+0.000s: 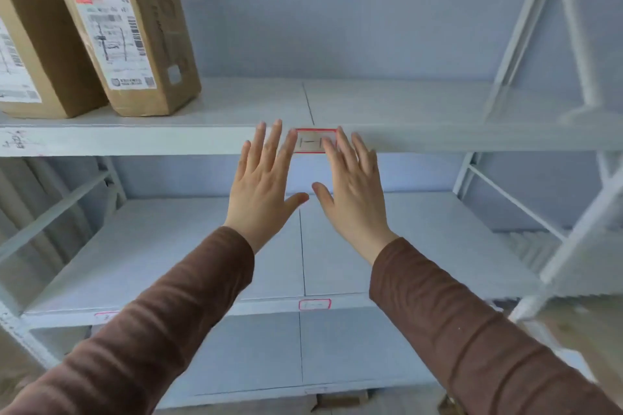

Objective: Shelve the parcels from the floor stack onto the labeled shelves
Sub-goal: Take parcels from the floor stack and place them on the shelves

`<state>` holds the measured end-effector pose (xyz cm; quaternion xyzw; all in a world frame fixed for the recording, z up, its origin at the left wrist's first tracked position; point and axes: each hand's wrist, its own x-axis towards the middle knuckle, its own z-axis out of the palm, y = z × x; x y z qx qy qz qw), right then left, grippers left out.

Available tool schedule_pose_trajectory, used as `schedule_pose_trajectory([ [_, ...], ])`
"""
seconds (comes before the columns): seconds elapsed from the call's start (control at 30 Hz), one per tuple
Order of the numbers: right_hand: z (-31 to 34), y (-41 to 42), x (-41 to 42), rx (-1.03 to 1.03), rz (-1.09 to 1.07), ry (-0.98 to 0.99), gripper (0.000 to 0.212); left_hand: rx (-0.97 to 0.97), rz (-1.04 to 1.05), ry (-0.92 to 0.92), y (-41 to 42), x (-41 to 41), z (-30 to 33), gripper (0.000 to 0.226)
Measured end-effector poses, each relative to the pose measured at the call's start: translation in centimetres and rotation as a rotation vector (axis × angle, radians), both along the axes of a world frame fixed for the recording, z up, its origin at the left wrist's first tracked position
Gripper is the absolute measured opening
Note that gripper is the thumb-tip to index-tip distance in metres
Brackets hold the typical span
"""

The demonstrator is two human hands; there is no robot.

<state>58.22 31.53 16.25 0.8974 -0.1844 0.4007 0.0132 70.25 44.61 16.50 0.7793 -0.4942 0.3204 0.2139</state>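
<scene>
Two hands up w/ fingers spread, palms fwd, holding nothing: left hand (261, 189) and right hand (350, 194) side by side, thumbs nearly touching, in front of red-edged label (312, 141) on upper shelf (135, 141). 2 parcels (124, 27) stand at that shelf's left end, leaning. Lower shelf (438, 246) bare.

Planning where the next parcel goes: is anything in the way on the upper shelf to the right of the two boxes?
Nothing visible. The upper shelf is bare right of the two boxes; both hands, left hand and right hand, are empty.
</scene>
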Motion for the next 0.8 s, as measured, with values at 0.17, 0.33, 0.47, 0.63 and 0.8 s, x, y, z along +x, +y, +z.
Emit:
schedule_pose_trajectory([
  [0.17, -5.2, -5.0, -12.5, 0.027, -0.136, 0.115, 0.074, 0.155, -0.072, 0.056, -6.9, -10.5, -5.0, 0.106],
  [0.33, -10.7, -9.8, -26.4, 0.092, -0.240, 0.268, 0.077, 0.284, -0.144, 0.134, -13.2, -23.5, -10.8, 0.107],
  [0.47, -15.1, -13.5, -36.0, 0.155, -0.320, 0.383, 0.078, 0.398, -0.176, 0.194, -17.5, -32.5, -15.5, 0.105],
  [0.63, -19.7, -18.0, -44.0, 0.267, -0.410, 0.457, 0.073, 0.541, -0.216, 0.267, -22.7, -39.7, -20.5, 0.106],
  [0.8, -23.8, -22.7, -48.4, 0.373, -0.482, 0.526, 0.072, 0.644, -0.257, 0.346, -28.5, -43.1, -25.0, 0.103],
])
